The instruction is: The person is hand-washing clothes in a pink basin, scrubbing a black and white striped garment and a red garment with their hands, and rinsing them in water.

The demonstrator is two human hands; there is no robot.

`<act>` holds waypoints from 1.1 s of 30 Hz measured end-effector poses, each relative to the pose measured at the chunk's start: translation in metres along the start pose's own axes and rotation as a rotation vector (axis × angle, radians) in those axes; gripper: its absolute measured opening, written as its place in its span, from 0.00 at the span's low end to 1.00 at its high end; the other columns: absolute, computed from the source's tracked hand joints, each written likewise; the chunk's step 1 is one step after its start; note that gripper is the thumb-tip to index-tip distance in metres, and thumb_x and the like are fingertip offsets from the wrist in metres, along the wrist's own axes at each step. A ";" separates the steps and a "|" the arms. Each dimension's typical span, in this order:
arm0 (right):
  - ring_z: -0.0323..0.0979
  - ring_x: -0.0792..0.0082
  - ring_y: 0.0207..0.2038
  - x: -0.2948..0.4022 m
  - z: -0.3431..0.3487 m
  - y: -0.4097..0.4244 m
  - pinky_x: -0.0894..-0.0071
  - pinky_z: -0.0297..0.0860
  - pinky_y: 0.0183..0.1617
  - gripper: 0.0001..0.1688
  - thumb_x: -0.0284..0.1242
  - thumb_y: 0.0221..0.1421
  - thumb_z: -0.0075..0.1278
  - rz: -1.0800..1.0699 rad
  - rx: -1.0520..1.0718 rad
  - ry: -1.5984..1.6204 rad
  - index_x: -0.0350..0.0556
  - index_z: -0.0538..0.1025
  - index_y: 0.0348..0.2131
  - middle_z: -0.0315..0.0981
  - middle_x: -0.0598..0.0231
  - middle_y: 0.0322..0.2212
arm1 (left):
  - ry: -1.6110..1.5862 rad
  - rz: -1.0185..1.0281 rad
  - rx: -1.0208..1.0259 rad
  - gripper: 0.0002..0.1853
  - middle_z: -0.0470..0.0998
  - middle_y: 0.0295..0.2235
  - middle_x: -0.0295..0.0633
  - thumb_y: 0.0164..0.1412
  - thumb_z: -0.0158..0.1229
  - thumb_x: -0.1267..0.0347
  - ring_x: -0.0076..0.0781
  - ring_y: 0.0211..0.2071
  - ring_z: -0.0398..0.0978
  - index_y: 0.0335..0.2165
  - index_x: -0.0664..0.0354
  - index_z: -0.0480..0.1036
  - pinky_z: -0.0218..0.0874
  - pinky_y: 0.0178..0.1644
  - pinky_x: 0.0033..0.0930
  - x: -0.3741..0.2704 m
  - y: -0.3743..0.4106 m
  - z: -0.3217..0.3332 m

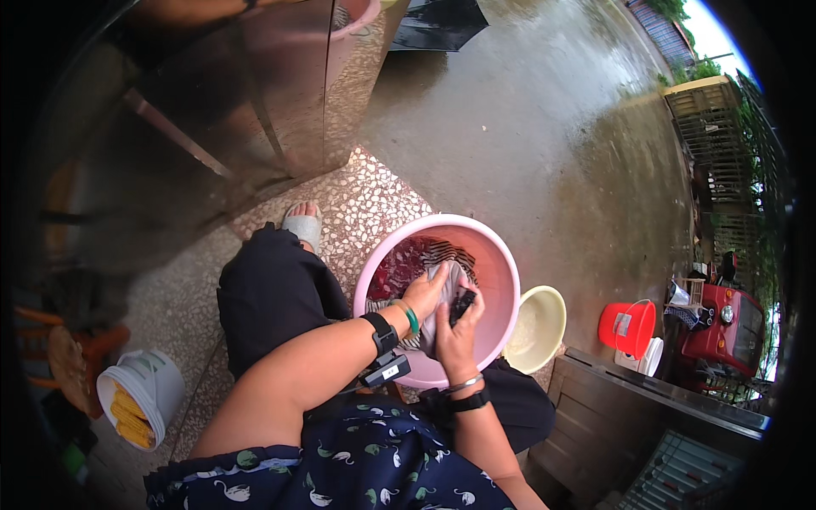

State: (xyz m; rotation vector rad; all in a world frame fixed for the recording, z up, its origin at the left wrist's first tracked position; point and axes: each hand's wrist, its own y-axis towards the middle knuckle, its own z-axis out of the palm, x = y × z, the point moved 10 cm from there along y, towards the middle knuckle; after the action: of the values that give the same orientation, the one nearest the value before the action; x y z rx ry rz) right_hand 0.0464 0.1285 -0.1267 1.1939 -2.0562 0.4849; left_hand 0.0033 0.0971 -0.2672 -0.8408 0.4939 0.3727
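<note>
A round pink plastic tub (440, 220) stands between my knees, holding wet clothes. Above its contents my left hand (421, 297), with a green bangle at the wrist, grips a bunched grey cloth (442, 319). Facing it, my right hand (460, 335) grips the other side of that cloth. A small black item (461, 306) lies against my right fingers; whether it is a brush or dark fabric I cannot tell. Black-and-white striped fabric (456, 251) and dark red fabric (401, 264) lie in the tub. The tub's lower part is hidden by my arms.
A cream basin (553, 306) stands right of the tub. Farther right are a red bucket (628, 328) and a red vehicle (717, 331). A white bucket (143, 389) with yellow contents is at left. Open metal doors (255, 95) rise ahead-left; a black umbrella (437, 25) lies beyond.
</note>
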 end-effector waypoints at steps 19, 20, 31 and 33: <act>0.71 0.52 0.24 -0.070 0.046 0.037 0.61 0.65 0.31 0.25 0.43 0.55 0.43 0.477 0.255 -0.005 0.35 0.73 0.26 0.71 0.48 0.20 | 0.801 0.007 -0.231 0.23 0.71 0.33 0.63 0.58 0.41 0.57 0.58 0.38 0.69 0.37 0.69 0.67 0.60 0.42 0.47 -0.014 -0.018 -0.036; 0.71 0.55 0.24 -0.080 0.046 0.041 0.63 0.65 0.31 0.24 0.43 0.55 0.43 0.506 0.247 -0.009 0.37 0.73 0.26 0.72 0.50 0.20 | 0.820 0.023 -0.249 0.19 0.71 0.34 0.61 0.56 0.45 0.61 0.59 0.38 0.68 0.36 0.69 0.67 0.59 0.43 0.47 -0.016 -0.020 -0.036; 0.43 0.44 0.57 -0.101 0.147 0.011 0.51 0.48 0.58 0.33 0.34 0.46 0.45 -0.085 0.617 -0.614 0.60 0.58 0.54 0.40 0.52 0.58 | 0.834 -0.005 -0.461 0.27 0.54 0.52 0.55 0.48 0.54 0.70 0.51 0.54 0.53 0.48 0.63 0.60 0.46 0.58 0.37 -0.035 -0.033 -0.066; 0.38 0.46 0.60 -0.111 0.159 0.002 0.52 0.45 0.60 0.31 0.36 0.49 0.41 -0.024 0.674 -0.623 0.57 0.59 0.54 0.32 0.55 0.60 | 0.892 0.052 -0.493 0.23 0.57 0.50 0.52 0.48 0.54 0.70 0.49 0.51 0.58 0.46 0.60 0.63 0.51 0.55 0.37 -0.032 -0.032 -0.066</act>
State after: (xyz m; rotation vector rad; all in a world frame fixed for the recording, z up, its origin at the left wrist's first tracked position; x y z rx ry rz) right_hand 0.0209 0.0976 -0.3168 1.9522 -2.4740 0.9342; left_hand -0.0246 0.0223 -0.2669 -1.4756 1.2843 0.1445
